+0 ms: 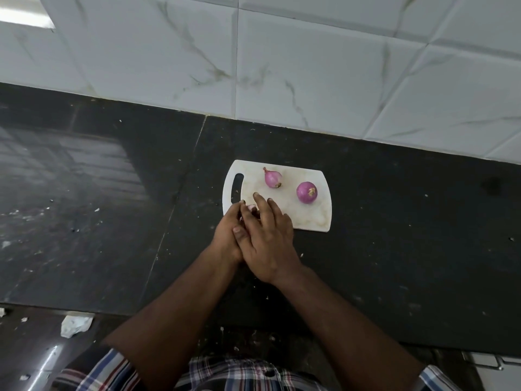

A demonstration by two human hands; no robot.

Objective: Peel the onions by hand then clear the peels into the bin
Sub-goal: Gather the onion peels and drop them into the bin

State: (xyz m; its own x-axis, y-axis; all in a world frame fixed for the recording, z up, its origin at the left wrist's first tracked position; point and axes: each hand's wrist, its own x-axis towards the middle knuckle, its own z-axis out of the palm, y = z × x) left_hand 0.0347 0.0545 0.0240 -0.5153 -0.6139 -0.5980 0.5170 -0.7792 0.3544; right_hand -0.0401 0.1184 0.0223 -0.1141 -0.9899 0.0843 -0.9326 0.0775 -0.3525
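Observation:
Two purple onions lie on a white cutting board [313,218]: one onion [272,178] with a pointed tip at the back middle, a rounder onion [306,192] to its right. Both my hands meet over the board's near left corner. My left hand [227,235] cups a small pale onion [251,207], mostly hidden between the hands. My right hand [267,238] lies over it, fingers stretched forward across the onion and the left hand.
The board sits on a dark stone counter [394,221] against a white tiled wall [310,66]. Small peel scraps dot the counter. A crumpled white scrap [74,325] lies at the counter's near left edge. No bin is in view.

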